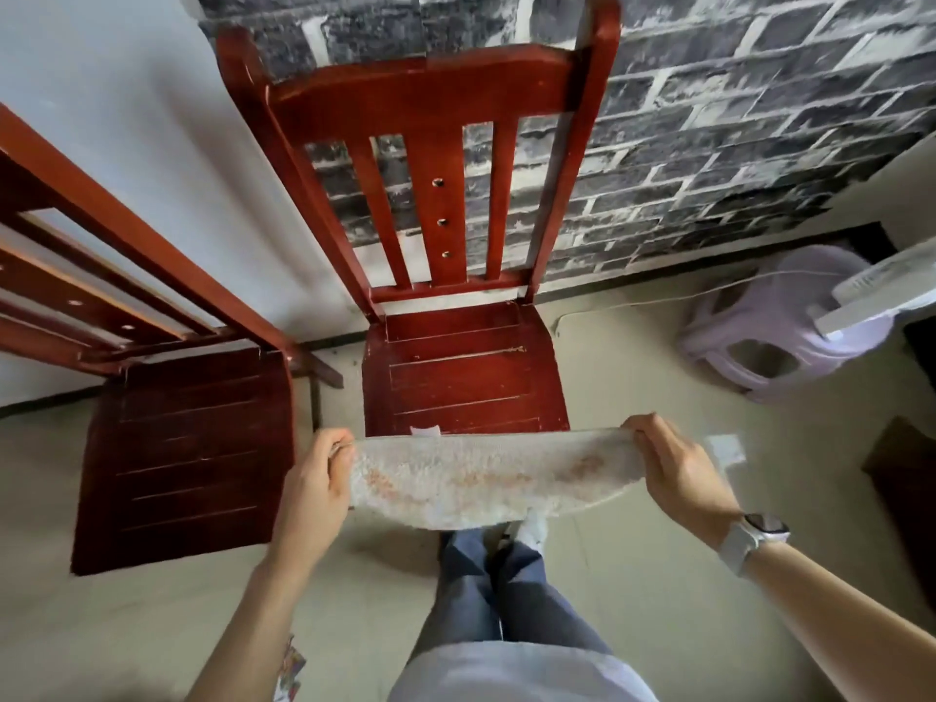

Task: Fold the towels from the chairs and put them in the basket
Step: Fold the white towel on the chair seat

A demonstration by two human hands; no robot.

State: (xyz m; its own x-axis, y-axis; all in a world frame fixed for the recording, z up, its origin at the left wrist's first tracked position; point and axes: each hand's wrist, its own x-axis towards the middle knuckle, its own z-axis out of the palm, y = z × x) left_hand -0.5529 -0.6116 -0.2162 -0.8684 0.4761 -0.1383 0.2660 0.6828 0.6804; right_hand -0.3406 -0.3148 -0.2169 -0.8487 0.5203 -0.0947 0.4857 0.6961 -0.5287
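LEGIBLE TEXT: NONE

No readable txt, brand, no. or sign in head view. Watch (758, 530) on right wrist: face dark, nothing legible. White tag at towel (476, 478) far edge: blank as seen. Colourful printed item (289, 671) at bottom edge: too blurred to read.

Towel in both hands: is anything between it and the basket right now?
Cannot say: no basket shows in the head view. The left hand and right hand pinch the ends of the towel, held in the air just in front of the middle chair. Nothing lies over or against the towel besides the hands.
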